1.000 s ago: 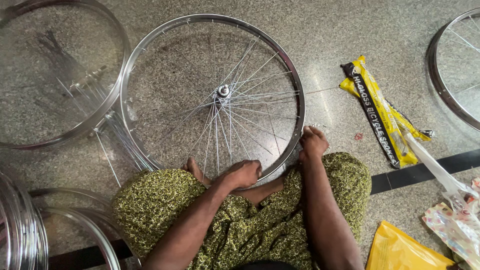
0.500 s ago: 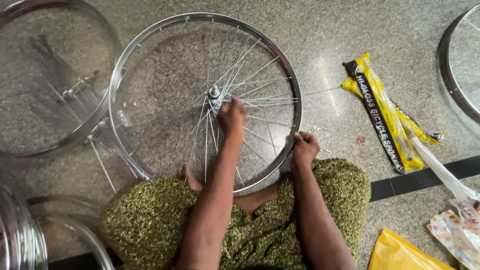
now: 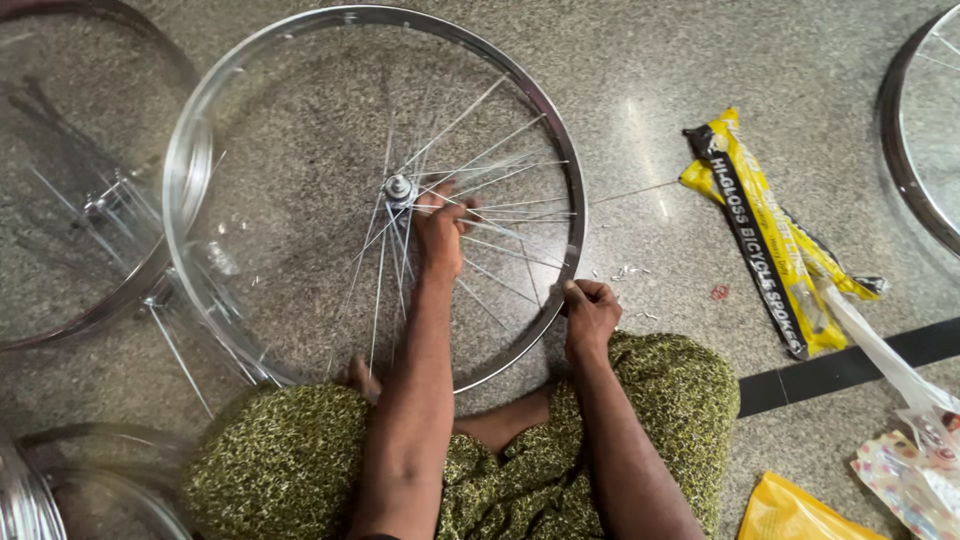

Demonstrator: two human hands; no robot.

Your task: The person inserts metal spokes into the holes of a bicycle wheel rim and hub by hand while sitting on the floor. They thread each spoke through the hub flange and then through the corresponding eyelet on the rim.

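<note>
A shiny bicycle wheel rim (image 3: 250, 80) lies flat on the speckled stone floor in front of my knees, with several thin spokes fanning from its hub (image 3: 399, 187). My left hand (image 3: 440, 225) reaches into the wheel just right of the hub, fingers pinched around loose spokes (image 3: 510, 235). My right hand (image 3: 590, 310) grips the rim's near right edge. My legs are covered in green patterned cloth.
Other rims lie at the left (image 3: 60, 300), bottom left (image 3: 60, 490) and far right (image 3: 915, 150). A yellow and black packet (image 3: 765, 235) lies right of the wheel, small metal bits (image 3: 625, 272) near it. Yellow bag (image 3: 795, 510) and plastic wrappers (image 3: 910, 470) sit bottom right.
My left hand has left the rim's near edge and moved up into the wheel to the spokes by the hub. My right hand has stayed on the rim.
</note>
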